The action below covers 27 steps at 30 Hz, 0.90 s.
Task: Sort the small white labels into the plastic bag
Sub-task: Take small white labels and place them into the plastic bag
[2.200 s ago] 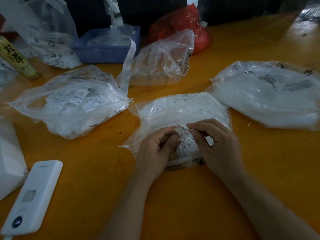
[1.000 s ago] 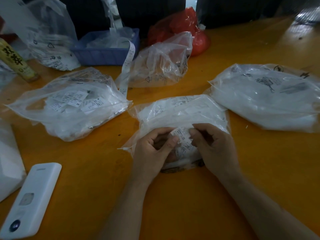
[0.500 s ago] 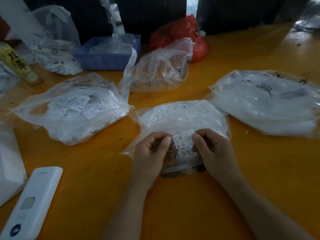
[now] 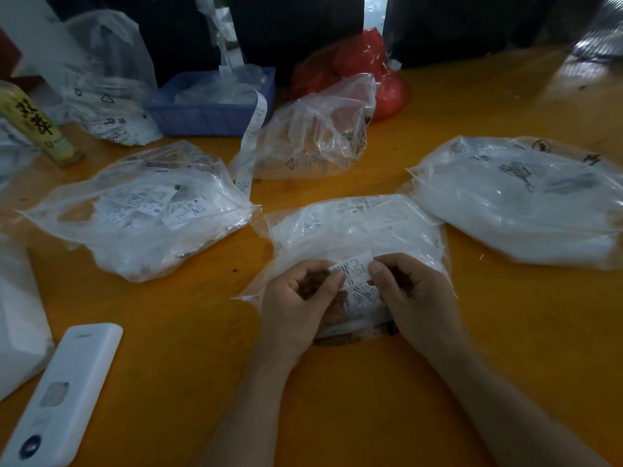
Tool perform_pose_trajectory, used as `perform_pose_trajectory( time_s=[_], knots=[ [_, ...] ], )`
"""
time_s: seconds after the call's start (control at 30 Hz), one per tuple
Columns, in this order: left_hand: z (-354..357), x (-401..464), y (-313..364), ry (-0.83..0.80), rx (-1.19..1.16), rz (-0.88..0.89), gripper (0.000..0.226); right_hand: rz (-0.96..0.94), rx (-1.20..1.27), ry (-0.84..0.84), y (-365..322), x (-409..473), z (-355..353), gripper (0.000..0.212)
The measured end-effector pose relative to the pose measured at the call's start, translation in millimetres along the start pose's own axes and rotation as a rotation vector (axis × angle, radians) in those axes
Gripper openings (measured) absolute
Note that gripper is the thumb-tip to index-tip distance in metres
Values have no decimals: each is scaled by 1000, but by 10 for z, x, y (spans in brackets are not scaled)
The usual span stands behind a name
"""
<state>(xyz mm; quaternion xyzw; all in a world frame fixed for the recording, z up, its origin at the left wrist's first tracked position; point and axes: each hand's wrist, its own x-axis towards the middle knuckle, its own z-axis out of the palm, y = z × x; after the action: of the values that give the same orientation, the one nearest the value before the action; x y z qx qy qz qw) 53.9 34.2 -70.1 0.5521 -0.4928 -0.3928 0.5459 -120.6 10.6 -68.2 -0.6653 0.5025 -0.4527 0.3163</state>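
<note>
Both hands work over the middle plastic bag on the orange table; the left hand and right hand each pinch an end of one printed label; it seems mid-check, and next needs slipping into the right bag's mouth.

Orange worktop. White handheld device lies flat at near left. Blue plastic basket at the far edge, a printed paper strip trailing out of it. Red bag right of basket. Yellow-labelled bottle upright, far left.
</note>
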Motion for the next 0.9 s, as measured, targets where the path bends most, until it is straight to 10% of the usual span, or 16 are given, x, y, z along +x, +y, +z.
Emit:
perform_pose_trajectory(
  time_s=[0.9],
  knots=[
    [33, 29, -47, 175, 87, -86, 18, 52, 249, -18, 9, -26, 2, 30]
  ],
)
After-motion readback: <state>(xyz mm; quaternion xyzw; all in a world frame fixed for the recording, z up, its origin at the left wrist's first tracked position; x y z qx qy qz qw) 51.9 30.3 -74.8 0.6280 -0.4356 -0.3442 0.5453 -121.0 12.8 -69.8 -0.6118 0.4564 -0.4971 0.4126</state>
